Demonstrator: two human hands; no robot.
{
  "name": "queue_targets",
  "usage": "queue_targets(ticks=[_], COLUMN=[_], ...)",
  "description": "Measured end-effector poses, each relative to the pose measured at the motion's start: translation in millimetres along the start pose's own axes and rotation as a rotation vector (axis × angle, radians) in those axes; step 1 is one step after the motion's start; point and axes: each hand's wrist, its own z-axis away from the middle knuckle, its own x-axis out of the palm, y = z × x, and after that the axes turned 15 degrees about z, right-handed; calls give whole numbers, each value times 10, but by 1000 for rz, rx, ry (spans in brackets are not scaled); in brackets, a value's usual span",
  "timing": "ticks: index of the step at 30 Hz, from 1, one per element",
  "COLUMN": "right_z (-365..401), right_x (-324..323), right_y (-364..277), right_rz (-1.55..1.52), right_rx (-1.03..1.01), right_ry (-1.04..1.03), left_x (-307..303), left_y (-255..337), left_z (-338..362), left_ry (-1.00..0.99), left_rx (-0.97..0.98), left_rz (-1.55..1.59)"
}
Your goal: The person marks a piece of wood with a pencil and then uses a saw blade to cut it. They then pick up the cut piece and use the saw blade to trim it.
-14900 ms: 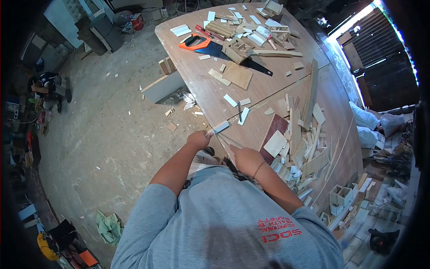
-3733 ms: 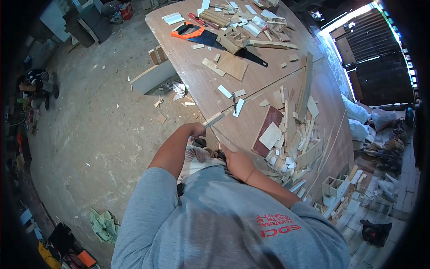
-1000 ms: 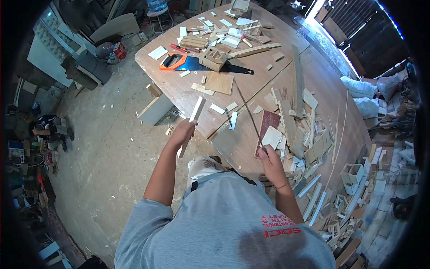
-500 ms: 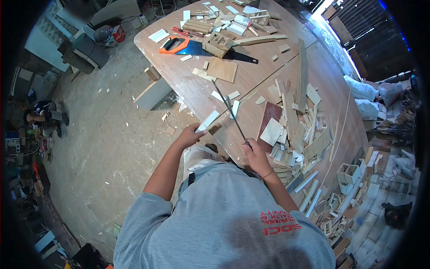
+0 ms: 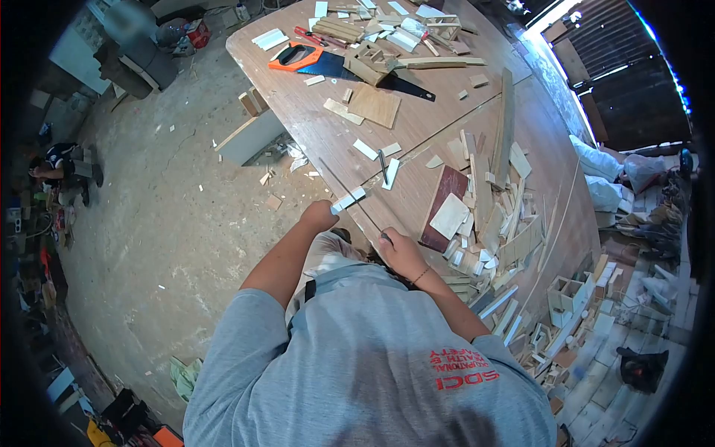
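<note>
My left hand (image 5: 319, 216) is closed around one end of a small white-faced wood strip (image 5: 347, 200), held at the near edge of the table (image 5: 417, 190). In my right hand (image 5: 403, 255) is the dark handle of a long, thin file (image 5: 369, 217). Its slender shaft crosses the white strip and points away to the left. Whether the file presses on the strip is hard to tell. Just beyond lie a short dark rod (image 5: 383, 165) and a few white strips (image 5: 365, 150).
A handsaw (image 5: 331, 65) with an orange handle lies at the far left of the table, near a plywood square (image 5: 375, 106). Wood offcuts (image 5: 514, 216) are heaped on the right. A board (image 5: 252, 138) stands by the table's left edge. Another person (image 5: 63, 170) sits far left.
My right hand has moved left and closer, bringing the file across the white strip. The strip stays in my left hand. My view has shifted slightly.
</note>
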Motion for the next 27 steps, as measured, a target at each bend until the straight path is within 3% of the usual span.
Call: queue_targets(ticks=[3,6,11,27], right_z=[-93,-186,-407,-701], right_x=[171,358,615,841], right_y=[28,-30,-21,-30], right_rz=[133,240,339,485], right_rx=[0,13,-225,-213], right_ry=[-82,-121,-18,-14], left_x=[111,216,170,146], left_y=[3,-90,-57,-8], left_z=[-34,-116,-112,-91], left_ry=[49,107,51,16], left_rx=[-114,-92,-112,-132], left_rz=[77,140,145,113])
